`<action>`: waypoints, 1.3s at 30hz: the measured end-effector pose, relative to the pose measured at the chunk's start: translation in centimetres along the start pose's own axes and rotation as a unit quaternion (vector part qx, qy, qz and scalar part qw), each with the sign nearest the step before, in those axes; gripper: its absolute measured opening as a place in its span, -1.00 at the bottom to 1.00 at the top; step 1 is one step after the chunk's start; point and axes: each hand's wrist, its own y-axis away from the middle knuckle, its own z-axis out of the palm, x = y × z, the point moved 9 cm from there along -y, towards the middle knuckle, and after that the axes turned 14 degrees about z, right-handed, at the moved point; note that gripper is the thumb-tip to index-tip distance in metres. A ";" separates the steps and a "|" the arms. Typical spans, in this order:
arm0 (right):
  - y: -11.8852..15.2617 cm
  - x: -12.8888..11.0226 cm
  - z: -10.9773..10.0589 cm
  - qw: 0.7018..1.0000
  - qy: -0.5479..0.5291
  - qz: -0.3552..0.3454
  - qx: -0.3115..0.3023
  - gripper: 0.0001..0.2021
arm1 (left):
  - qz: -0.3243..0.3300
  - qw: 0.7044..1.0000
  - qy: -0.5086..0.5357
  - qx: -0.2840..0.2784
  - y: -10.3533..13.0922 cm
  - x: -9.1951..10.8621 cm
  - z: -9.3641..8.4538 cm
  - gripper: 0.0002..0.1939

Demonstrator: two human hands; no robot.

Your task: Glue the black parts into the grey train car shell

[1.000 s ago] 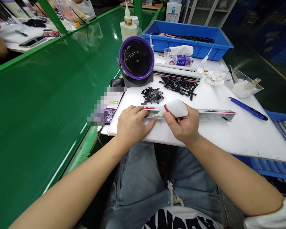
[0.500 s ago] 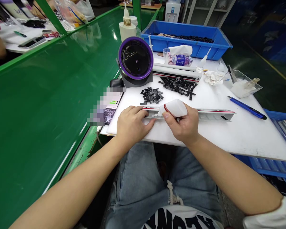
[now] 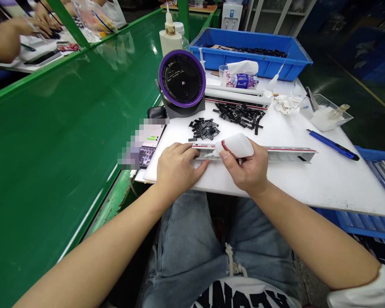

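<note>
A long white strip with a red stripe (image 3: 285, 152) lies across the white table (image 3: 324, 179) in front of me. My left hand (image 3: 176, 167) presses down on its left end, fingers curled over it. My right hand (image 3: 247, 169) grips a small white squeeze bottle (image 3: 237, 145) with a red band, tilted so that its nozzle points left onto the strip beside my left fingers. Just beyond the strip lie two heaps of small black parts, one (image 3: 204, 128) close by and one (image 3: 240, 114) farther back.
A purple-rimmed desk fan (image 3: 182, 83) stands at the back left, a blue bin (image 3: 250, 51) behind it. A tissue pack (image 3: 240, 75), a second strip (image 3: 237, 96), a blue knife (image 3: 333, 145) and a clear tray (image 3: 327, 113) lie around. A green conveyor (image 3: 60, 128) runs on the left; another person's hand (image 3: 16, 30) works beyond it.
My hands and the bottle stay almost still on the strip. Across the conveyor at the far left, the other person's hand has reached farther over their table.
</note>
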 end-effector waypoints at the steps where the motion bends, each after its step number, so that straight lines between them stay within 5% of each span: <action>1: 0.0 0.3 -0.3 0.999 -0.028 0.010 0.012 -0.94 | 0.000 1.000 0.000 -0.001 0.0 0.0 0.0 -0.71; 4: -0.2 2.2 -2.3 0.973 -0.191 0.102 0.075 -0.89 | 0.005 1.000 -0.001 0.004 0.1 0.0 -0.1 -0.70; 8: -0.6 4.0 -4.4 0.882 -0.391 0.244 0.100 -0.80 | 0.011 1.000 0.004 0.011 0.1 -0.1 -0.2 -0.72; 15: -2.7 5.8 -11.0 0.821 -0.456 0.338 0.060 -0.74 | 0.021 0.999 0.018 0.017 0.0 -0.2 -0.2 -0.71; 22: -6.7 9.1 -16.3 0.862 -0.324 0.385 0.051 -0.80 | 0.042 0.999 0.009 0.020 0.0 0.0 -0.3 -0.70; 26: -8.3 10.7 -15.9 0.890 -0.244 0.385 0.005 -0.74 | 0.058 0.998 0.006 0.023 -0.1 0.1 -0.4 -0.68; 33: -10.3 12.9 -14.3 0.935 0.069 0.343 -0.052 -0.63 | 0.058 0.998 -0.009 0.028 -0.1 -0.1 -0.4 -0.68; 39: -10.8 13.5 -12.5 0.922 0.255 0.278 -0.085 -0.60 | 0.080 0.995 -0.025 0.046 0.0 0.1 -0.8 -0.70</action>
